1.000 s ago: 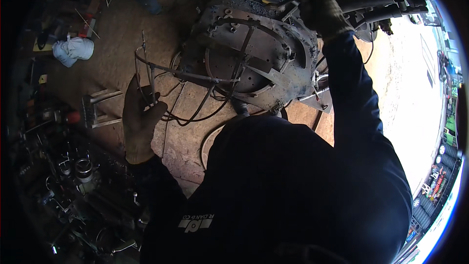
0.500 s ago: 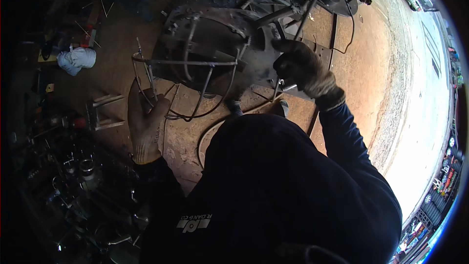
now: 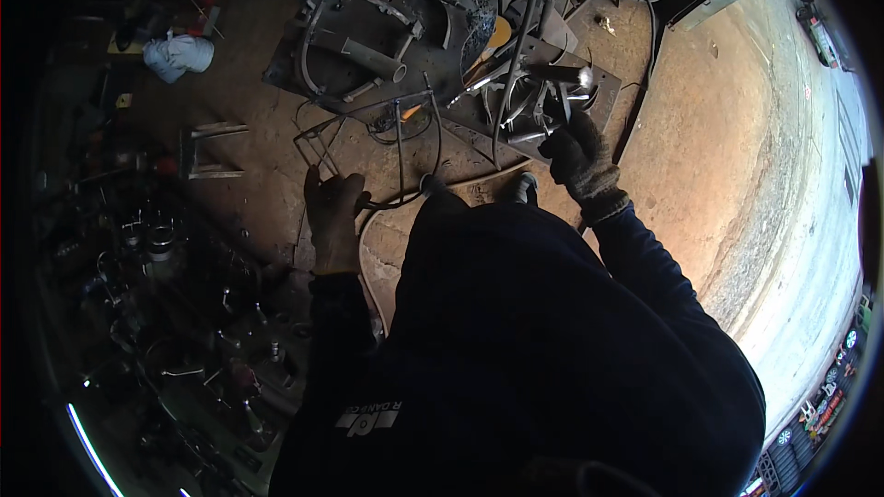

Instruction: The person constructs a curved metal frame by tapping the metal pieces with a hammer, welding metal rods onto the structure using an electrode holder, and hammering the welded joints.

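Dirt workshop floor point(image 3: 700, 156): near, gloved left hand point(image 3: 331, 216) clenched round thin wire frame point(image 3: 368, 133), steadying it upright; right hand point(image 3: 578, 158) fisted on bent rod point(image 3: 516, 55) farther off, over scrap-metal plate point(image 3: 368, 28).

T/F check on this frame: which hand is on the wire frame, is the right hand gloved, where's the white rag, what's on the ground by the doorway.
1. The left hand grips the thin bent metal wire frame. True.
2. The right hand is bare. False: it wears a dark work glove.
3. The crumpled white cloth lies at the person's upper left on the dirt floor. True.
4. The right hand rests on the white cloth. False: it is at the pile of grey metal rods and rings, far from the cloth.
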A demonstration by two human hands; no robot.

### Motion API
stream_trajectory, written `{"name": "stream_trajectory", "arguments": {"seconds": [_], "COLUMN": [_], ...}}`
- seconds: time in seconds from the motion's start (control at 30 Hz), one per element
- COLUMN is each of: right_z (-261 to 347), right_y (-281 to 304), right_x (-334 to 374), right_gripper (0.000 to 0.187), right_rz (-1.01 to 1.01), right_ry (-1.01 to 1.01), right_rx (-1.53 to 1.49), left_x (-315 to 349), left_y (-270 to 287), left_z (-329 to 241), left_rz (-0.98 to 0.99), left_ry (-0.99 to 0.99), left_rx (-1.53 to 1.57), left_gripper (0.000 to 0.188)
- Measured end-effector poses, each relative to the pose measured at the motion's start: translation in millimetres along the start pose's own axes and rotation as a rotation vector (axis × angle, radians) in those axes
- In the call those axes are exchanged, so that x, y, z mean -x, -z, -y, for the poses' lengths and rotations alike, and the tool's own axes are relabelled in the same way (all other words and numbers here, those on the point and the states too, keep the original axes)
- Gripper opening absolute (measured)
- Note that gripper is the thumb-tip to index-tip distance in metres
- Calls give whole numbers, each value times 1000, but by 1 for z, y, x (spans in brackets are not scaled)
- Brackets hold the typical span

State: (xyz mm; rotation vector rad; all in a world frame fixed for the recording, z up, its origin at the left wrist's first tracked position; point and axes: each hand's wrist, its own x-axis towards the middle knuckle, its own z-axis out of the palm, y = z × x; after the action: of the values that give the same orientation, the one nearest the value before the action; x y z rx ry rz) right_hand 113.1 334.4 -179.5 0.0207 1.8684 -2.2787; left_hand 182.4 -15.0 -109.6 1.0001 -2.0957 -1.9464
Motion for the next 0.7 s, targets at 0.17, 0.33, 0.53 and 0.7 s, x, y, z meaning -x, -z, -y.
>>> {"name": "stream_trajectory", "arguments": {"seconds": [0.17, 0.33, 0.53, 0.7], "right_z": [3, -29, -32, -36], "right_y": [-12, -13, -37, -61], "right_x": [3, -1, -15, -24], "right_gripper": [38, 37, 38, 31], "right_rz": [-50, 60, 137, 88], "right_ry": [-231, -163, -120, -62], "right_rx": [87, 198, 301, 345], "left_x": [-1, -16, -35, -46], "left_y": [-24, -24, -23, -25], "left_z": [23, 57, 84, 97], "left_rz": [6, -14, 69, 153], "left_ry": [153, 255, 291, 422], "left_rx": [45, -3, 70, 285], "left_gripper": [92, 90, 59, 22]}}
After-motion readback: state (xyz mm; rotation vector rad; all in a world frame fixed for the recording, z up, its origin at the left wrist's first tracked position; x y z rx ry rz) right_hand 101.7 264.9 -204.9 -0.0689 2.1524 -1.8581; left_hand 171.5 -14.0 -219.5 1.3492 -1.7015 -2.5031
